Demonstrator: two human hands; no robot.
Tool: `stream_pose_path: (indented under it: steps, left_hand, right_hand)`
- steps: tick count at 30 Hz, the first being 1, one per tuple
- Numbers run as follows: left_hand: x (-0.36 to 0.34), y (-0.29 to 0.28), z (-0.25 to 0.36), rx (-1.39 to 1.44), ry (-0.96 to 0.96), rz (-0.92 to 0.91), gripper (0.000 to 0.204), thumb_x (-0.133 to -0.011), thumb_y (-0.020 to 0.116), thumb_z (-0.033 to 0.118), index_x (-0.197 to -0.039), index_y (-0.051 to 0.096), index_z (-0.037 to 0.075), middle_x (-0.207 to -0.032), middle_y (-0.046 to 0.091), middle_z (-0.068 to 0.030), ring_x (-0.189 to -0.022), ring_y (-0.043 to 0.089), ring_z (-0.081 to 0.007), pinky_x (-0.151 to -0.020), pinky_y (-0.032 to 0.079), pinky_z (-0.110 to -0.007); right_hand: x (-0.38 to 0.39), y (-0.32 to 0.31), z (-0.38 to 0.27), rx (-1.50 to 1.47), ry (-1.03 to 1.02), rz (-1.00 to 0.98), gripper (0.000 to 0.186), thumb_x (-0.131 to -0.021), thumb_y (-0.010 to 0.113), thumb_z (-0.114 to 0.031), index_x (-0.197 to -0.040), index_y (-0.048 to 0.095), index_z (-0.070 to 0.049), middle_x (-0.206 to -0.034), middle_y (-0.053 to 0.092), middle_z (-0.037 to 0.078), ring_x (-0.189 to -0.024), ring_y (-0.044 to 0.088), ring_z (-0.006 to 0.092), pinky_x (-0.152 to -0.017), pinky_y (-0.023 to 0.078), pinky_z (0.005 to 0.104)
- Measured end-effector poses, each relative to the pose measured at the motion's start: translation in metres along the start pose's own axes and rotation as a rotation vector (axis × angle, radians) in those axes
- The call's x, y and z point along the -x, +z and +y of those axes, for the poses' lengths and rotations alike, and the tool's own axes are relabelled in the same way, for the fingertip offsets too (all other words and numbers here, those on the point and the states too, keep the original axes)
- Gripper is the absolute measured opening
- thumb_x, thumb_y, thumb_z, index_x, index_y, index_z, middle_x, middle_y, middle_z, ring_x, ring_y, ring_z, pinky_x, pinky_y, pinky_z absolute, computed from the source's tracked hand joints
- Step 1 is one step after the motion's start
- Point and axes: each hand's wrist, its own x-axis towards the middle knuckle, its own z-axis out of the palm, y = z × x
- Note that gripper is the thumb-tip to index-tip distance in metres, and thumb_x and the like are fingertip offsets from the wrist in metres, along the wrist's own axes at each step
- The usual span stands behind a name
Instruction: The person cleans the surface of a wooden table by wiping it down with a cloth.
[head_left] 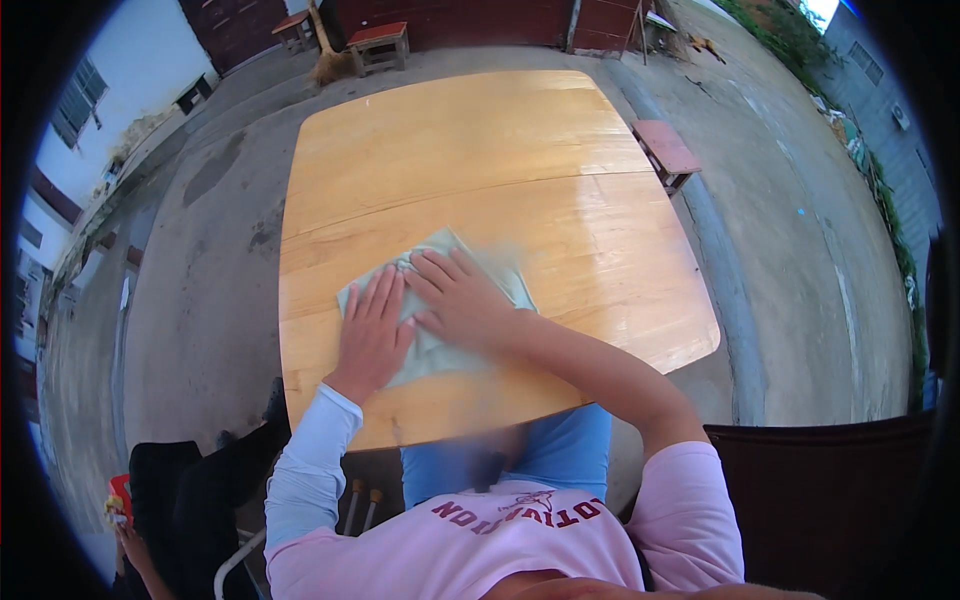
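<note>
A pale green cloth [436, 359] lies spread on the light wooden table [450, 140], near its front left part. My left hand [373, 338] rests flat on the cloth's left side, fingers stretched away from me. On the cloth's middle lies my right hand [462, 300], palm down, with its fingers pointing to the upper left. The two hands are close together, the right fingertips beside the left fingers. Neither hand grips the cloth. Parts of the cloth are hidden under my palms and right wrist.
A red-topped stool [668, 148] stands at the table's right edge. Beyond the far edge are another low stool [379, 38] and a straw broom [330, 62]. At lower left sits a person in dark trousers [190, 500], holding something red and yellow. Concrete ground surrounds the table.
</note>
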Motion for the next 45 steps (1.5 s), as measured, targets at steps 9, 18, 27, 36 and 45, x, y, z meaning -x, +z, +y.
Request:
stream_pose_path:
  steps: [9,18,27,36,45]
  left_hand:
    - [-0.073,0.024,-0.098,-0.091,-0.208,0.055,0.052,-0.093,0.041,0.026,-0.141,0.037,0.007,-0.147,0.036,-0.0116,-0.138,0.031,-0.0256,-0.112,0.019,-0.050]
    - [-0.051,0.032,-0.071,-0.143,-0.209,0.114,0.052,-0.093,0.041,0.028,-0.140,0.039,0.006,-0.146,0.037,-0.0119,-0.136,0.032,-0.0254,-0.111,0.021,-0.052]
    - [0.076,-0.015,0.041,-0.061,-0.177,0.057,0.056,-0.089,0.050,0.029,-0.138,0.040,0.003,-0.145,0.038,-0.0140,-0.135,0.033,-0.0278,-0.112,0.020,-0.051]
    - [0.094,-0.032,0.018,-0.003,-0.257,-0.003,0.057,-0.093,0.045,0.032,-0.141,0.037,0.001,-0.147,0.035,-0.0145,-0.137,0.031,-0.0292,-0.114,0.017,-0.047]
    - [0.011,-0.004,-0.120,-0.100,-0.189,0.123,0.054,-0.092,0.048,0.029,-0.139,0.039,0.004,-0.145,0.039,-0.0107,-0.134,0.035,-0.0276,-0.111,0.023,-0.048]
  right_hand:
    - [-0.101,0.042,0.037,0.057,0.178,0.037,0.048,-0.093,0.044,-0.035,-0.133,0.046,-0.008,-0.139,0.043,0.013,-0.132,0.035,0.0281,-0.111,0.023,0.0481]
    - [-0.072,0.038,0.029,0.118,0.054,0.155,0.044,-0.092,0.049,-0.030,-0.128,0.052,-0.005,-0.133,0.048,0.017,-0.128,0.041,0.0311,-0.103,0.032,0.0464]
    - [0.038,-0.005,-0.073,-0.023,-0.020,-0.034,0.053,-0.091,0.049,-0.035,-0.131,0.047,-0.001,-0.139,0.041,0.022,-0.132,0.033,0.0365,-0.108,0.023,0.0532]
    - [0.011,0.004,-0.086,-0.085,-0.121,-0.107,0.054,-0.089,0.052,-0.033,-0.131,0.048,0.000,-0.139,0.040,0.023,-0.133,0.033,0.0370,-0.108,0.024,0.0548]
    - [-0.104,0.058,-0.033,-0.001,-0.090,0.088,0.048,-0.089,0.052,-0.027,-0.129,0.048,-0.001,-0.133,0.047,0.019,-0.126,0.041,0.0328,-0.103,0.030,0.0489]
